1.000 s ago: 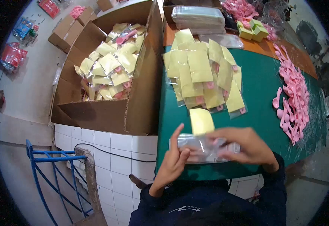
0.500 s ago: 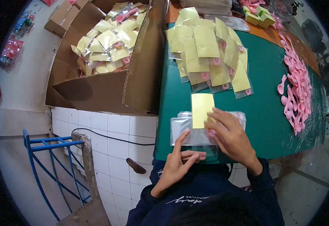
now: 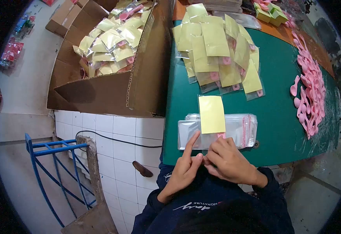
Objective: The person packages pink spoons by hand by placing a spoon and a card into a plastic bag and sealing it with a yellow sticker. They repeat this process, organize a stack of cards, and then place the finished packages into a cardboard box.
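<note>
A clear plastic bag holding a yellow card (image 3: 212, 115) and a pink spoon (image 3: 221, 135) lies upright across a stack of clear bags (image 3: 238, 128). The spoon is mostly covered by my right hand (image 3: 229, 159), whose fingers are pinched at the bag's lower end. My left hand (image 3: 183, 167) is beside it on the left, index finger stretched out against the bag stack. Its thumb points towards the right fingertips at the bag's lower edge, and its other fingers are curled.
Filled bags with yellow cards (image 3: 215, 39) are heaped at the table's far side. Loose pink spoons (image 3: 310, 85) lie along the right of the green table (image 3: 271, 78). A cardboard box (image 3: 100, 93) of similar packs stands left. A blue metal frame (image 3: 57, 148) is lower left.
My right hand has moved down and towards the left, from the card's side to the bag's lower end, and its fingers have closed. The left thumb has come up close to it.
</note>
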### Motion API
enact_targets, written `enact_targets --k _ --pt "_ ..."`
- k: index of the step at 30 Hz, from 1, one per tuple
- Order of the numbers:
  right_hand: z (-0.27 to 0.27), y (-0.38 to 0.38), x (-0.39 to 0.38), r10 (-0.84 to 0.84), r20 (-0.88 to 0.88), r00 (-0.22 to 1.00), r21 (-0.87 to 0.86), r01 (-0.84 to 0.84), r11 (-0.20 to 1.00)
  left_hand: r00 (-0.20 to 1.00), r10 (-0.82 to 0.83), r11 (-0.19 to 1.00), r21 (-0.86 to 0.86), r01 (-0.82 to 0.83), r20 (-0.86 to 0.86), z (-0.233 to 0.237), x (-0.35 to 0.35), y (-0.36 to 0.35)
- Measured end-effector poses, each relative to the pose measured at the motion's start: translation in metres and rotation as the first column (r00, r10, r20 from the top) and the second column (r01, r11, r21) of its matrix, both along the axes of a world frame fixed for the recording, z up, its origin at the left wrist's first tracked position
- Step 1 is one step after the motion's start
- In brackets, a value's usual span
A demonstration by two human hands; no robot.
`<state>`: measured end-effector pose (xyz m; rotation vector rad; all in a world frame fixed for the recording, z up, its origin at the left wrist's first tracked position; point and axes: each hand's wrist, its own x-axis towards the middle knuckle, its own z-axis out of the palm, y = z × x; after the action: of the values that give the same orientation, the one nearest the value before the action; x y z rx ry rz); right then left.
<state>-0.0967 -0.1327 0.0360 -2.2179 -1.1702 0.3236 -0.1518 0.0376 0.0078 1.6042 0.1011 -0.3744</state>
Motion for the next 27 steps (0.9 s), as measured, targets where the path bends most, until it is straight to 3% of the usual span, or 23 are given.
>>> enact_targets --k 3,6,9,11,12,13,14,15,16,18,21,22,23,24,25,27 --pt "-0.006 0.001 -0.007 0.029 0.148 0.989 0.042 -0.035 0.999 0.994 0.066 0.989 -0.125 -0.077 -0.09 0.001 0.004 -0.005" --pt "-0.007 -0.004 -0.008 0.081 0.117 0.99 0.081 -0.091 0.993 0.984 0.116 0.967 -0.212 -0.142 -0.132 0.009 0.006 -0.009" --pt "0.011 -0.025 0.006 0.28 -0.173 0.944 0.271 -0.228 0.935 0.958 0.249 0.924 -0.26 -0.279 -0.144 0.005 0.005 -0.02" --pt "0.021 -0.054 0.028 0.393 -0.323 0.861 0.418 -0.243 0.875 0.982 0.118 0.935 -0.315 -0.161 -0.15 0.003 0.004 -0.012" --pt "0.035 -0.08 0.047 0.353 -0.351 0.867 0.435 -0.182 0.882 0.987 0.052 0.935 -0.341 -0.102 -0.152 0.003 0.002 -0.006" --pt "0.04 -0.118 0.072 0.309 -0.266 0.913 0.432 -0.174 0.885 0.978 -0.036 0.969 -0.248 -0.016 -0.203 0.002 -0.001 -0.003" --pt "0.029 -0.167 0.092 0.178 -0.261 0.949 0.453 -0.042 0.89 0.981 -0.058 0.968 -0.251 0.011 -0.183 0.001 -0.001 -0.002" --pt "0.031 -0.188 0.094 -0.221 -0.285 0.932 0.35 0.316 0.882 0.984 -0.084 0.966 -0.254 0.042 -0.158 0.001 0.0 -0.001" --pt "0.034 -0.209 0.095 -0.556 -0.34 0.758 0.24 0.642 0.729 0.985 -0.111 0.963 -0.257 0.074 -0.129 0.001 0.002 -0.001" --pt "0.035 -0.204 0.097 -0.727 -0.084 0.681 0.214 0.725 0.655 0.983 -0.109 0.949 -0.308 0.059 -0.147 -0.003 0.001 -0.001" --pt "0.033 -0.183 0.087 -0.849 0.28 0.448 0.22 0.831 0.511 0.971 -0.105 0.935 -0.353 0.023 -0.214 0.002 0.001 0.002" --pt "0.039 -0.138 0.06 -0.718 0.289 0.633 0.071 0.734 0.676 0.971 -0.105 0.935 -0.353 0.024 -0.213 0.004 0.002 0.002" --pt "0.028 -0.109 0.04 -0.511 0.2 0.836 0.046 0.513 0.857 0.971 -0.107 0.936 -0.35 0.027 -0.213 0.006 0.002 0.002" --pt "0.01 -0.079 0.016 -0.426 0.013 0.905 0.131 0.421 0.898 0.97 -0.112 0.938 -0.346 0.032 -0.215 0.006 0.003 0.004" --pt "0.001 -0.056 -0.005 -0.343 -0.018 0.939 -0.017 0.342 0.939 0.969 -0.135 0.939 -0.337 0.059 -0.205 0.007 0.003 0.006" --pt "-0.023 -0.03 -0.024 -0.415 -0.03 0.909 0.213 0.411 0.886 0.962 -0.187 0.938 -0.328 0.115 -0.198 0.008 -0.001 0.009"
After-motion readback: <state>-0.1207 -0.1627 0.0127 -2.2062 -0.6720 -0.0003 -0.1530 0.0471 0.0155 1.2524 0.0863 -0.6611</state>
